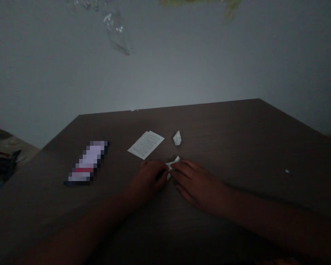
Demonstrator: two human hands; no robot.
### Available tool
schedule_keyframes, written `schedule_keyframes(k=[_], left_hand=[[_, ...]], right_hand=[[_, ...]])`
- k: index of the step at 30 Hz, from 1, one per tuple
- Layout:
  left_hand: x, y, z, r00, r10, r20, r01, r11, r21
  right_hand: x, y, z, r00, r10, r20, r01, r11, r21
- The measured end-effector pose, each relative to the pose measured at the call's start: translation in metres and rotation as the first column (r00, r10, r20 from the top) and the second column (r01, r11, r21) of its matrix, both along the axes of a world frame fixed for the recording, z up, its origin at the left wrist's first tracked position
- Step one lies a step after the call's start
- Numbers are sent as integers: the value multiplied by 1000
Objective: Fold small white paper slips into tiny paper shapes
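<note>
A small folded piece of paper [173,162] lies low over the table between my two hands, with most of it hidden by the fingers. My left hand [151,176] has its thumb and forefinger closed on the paper's left side. From the other side, my right hand [194,182] holds the same paper with its fingertips, its fingers bent toward the left hand. Just beyond them stands a small folded paper shape [177,138], pale and pointed at the top. To its left rest some printed paper sheets [146,144], lying flat and slightly fanned.
A phone [89,162] with a blurred-out screen lies left on the dark wooden table [223,136]. A tiny white scrap [287,171] is at the right. Behind the table rises a pale wall [182,66] with clear plastic [117,33] on it. Dim clutter [2,158] shows far left.
</note>
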State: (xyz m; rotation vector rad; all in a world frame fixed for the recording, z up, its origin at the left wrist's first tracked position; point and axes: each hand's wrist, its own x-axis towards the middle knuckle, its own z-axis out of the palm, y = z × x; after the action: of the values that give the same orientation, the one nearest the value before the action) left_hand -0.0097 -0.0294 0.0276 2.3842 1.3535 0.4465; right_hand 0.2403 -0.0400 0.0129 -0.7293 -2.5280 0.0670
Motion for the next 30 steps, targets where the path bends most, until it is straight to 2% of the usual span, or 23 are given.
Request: schedule_keyframes(k=[4,8,14,18,25,30], left_hand=[[-1,0,-2,995,50,83,-47,998,-32],[-5,1,-3,991,37,126,-31,998,-50],[-13,4,-7,991,-30,129,18,995,94],[-16,7,-8,987,-94,132,80,991,104],[-14,2,7,984,-103,144,100,995,25],[-13,-2,16,990,-92,105,90,996,28]], right_hand=[[0,3,-5,999,2,47,0,999,-41],[3,7,-6,999,18,50,-12,994,-105],[8,9,-4,997,59,45,-49,979,-200],[10,10,-5,996,73,49,-61,975,-213],[16,9,-7,990,109,89,-85,966,-242],[19,10,-4,976,144,163,-91,951,-296]])
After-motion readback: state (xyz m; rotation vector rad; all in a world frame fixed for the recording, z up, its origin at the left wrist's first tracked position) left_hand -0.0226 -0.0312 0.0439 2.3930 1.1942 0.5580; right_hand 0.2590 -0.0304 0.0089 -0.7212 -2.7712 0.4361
